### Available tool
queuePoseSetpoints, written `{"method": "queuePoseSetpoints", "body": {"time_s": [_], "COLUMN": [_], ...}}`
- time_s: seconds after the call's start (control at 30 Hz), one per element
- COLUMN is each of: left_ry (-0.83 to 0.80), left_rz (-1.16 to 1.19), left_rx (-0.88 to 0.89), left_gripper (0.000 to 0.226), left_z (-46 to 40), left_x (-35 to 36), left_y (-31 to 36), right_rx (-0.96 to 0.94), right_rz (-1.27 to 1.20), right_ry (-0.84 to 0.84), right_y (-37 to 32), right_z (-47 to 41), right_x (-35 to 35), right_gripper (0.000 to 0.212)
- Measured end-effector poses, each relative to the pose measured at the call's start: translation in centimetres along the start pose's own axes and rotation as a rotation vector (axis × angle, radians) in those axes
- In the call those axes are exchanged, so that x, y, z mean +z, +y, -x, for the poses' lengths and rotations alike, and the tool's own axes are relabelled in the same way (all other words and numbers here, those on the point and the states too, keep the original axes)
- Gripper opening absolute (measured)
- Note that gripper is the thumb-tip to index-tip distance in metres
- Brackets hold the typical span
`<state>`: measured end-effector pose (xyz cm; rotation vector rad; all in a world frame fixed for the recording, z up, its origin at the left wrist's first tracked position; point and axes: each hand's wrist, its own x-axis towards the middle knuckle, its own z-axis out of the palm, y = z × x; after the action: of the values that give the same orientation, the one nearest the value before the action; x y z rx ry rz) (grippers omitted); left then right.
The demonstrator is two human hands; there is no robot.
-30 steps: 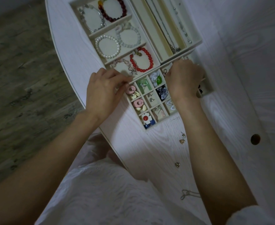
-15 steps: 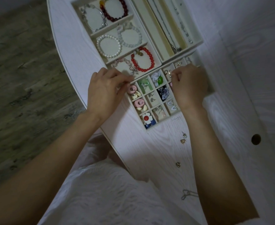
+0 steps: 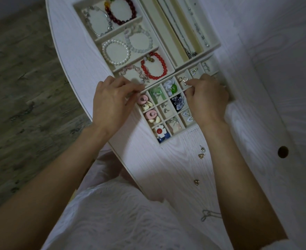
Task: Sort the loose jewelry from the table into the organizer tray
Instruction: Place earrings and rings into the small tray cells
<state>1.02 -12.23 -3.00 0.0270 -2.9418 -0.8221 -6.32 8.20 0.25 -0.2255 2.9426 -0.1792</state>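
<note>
On the white table: a person's two hands work over a cream organizer tray (image 3: 168,141), seen from a head camera looking down.
Left hand (image 3: 112,103): rests at the tray's left edge, fingers curled together against the rim beside a pink earring (image 3: 142,99); it appears to steady the tray, though whether it pinches anything cannot be told.
Right hand (image 3: 207,101): hovers over the small earring cells, fingertips (image 3: 191,83) drawn together at a cell holding hoop earrings (image 3: 182,80); whether a piece is clamped between them is hidden.
Tray contents: bead bracelets, among them a red bracelet (image 3: 154,68) and a pearl bracelet (image 3: 116,52), fill the larger cells; chains lie in the long slots; a flower earring (image 3: 160,131) sits in the nearest cell.
Loose jewelry: a stud (image 3: 202,150) and a gold heart (image 3: 201,156) lie just beside each other below the tray, a second heart (image 3: 196,182) nearer the person, and a thin chain (image 3: 209,214) near the table's edge beside the right forearm.
Step in hand: judged to be seating a small earring in its cell.
Doing it well: keep the left hand bracing the rim, lower the fingertips inside the cell walls before releasing, and lift straight up so neighbouring hoops are not snagged.
Progress: mostly sorted; at least four pieces remain on the table.
</note>
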Motion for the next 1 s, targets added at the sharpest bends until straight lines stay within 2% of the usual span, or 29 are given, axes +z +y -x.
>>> {"method": "queuePoseSetpoints", "body": {"time_s": [0.23, 0.37, 0.57, 1.0], "left_ry": [-0.007, -0.013, -0.015, -0.022], "left_rz": [-0.003, 0.002, 0.0, 0.012], "left_rx": [0.004, 0.018, 0.016, 0.009], "left_gripper": [0.02, 0.019, 0.019, 0.02], "left_z": [0.0, 0.0, 0.0, 0.0], "left_x": [-0.1, -0.1, -0.1, -0.1], "left_y": [0.0, -0.1, 0.0, -0.1], "right_rx": [-0.045, -0.044, -0.009, 0.003], "right_rz": [-0.048, 0.026, -0.045, 0.004], "right_ry": [0.084, 0.048, 0.028, 0.003], "right_y": [-0.7, -0.6, -0.3, -0.5], "right_z": [-0.6, -0.9, -0.1, -0.1], "right_x": [-0.2, 0.0, 0.1, 0.1], "right_gripper": [0.026, 0.028, 0.029, 0.029]}}
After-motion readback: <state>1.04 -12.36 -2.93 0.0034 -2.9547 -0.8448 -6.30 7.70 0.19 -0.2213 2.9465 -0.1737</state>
